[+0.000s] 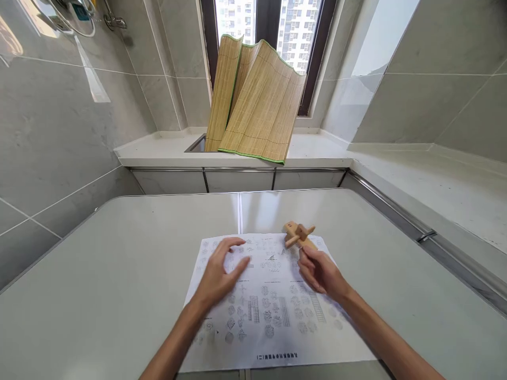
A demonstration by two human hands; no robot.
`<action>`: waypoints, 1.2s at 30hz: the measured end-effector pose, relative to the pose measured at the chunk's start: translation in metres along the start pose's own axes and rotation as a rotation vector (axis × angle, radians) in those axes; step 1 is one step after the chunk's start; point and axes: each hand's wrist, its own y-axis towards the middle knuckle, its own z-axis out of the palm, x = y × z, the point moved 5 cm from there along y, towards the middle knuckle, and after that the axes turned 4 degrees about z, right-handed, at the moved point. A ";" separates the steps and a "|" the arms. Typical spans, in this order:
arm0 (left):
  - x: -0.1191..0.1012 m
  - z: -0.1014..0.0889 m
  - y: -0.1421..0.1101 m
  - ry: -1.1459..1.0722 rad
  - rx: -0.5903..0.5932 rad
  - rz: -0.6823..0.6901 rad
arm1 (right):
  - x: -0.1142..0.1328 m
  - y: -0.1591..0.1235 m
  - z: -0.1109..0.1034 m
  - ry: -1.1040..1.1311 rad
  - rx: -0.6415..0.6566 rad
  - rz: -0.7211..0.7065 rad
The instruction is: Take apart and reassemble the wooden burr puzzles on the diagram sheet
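A large white sheet printed with small diagrams lies flat before me. My left hand hovers over its left part, thumb and fingers apart, with nothing between them. Pinched in the fingertips of my right hand is a small wooden puzzle assembly. It has a light flat board, a darker block and a round-ended stick running crosswise through or over the block; I cannot tell how they join. The assembly is above the sheet's far right corner.
The sheet rests on a pale glossy table with a seam down its middle. Past the far edge, a folded bamboo mat leans on a white ledge below the window. Tiled walls and a metal rail border the table.
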 end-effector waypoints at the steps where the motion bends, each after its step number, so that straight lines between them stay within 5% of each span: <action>1: -0.008 0.011 0.000 -0.068 0.075 0.013 | -0.005 -0.002 0.010 0.005 0.105 0.050; 6: -0.034 0.049 -0.005 -0.446 0.402 0.153 | -0.030 -0.013 0.038 -0.018 0.425 0.280; 9: -0.035 0.056 -0.010 -0.479 0.456 0.153 | -0.035 -0.016 0.045 -0.030 0.507 0.337; 18: -0.024 0.054 -0.007 -0.275 0.240 0.144 | -0.017 -0.005 0.037 -0.246 0.135 0.132; 28: -0.008 0.062 -0.011 -0.100 0.240 0.156 | -0.022 -0.002 0.035 -0.269 -0.002 0.141; 36: -0.009 0.061 -0.013 -0.090 0.259 0.182 | -0.022 -0.001 0.036 -0.235 0.040 0.153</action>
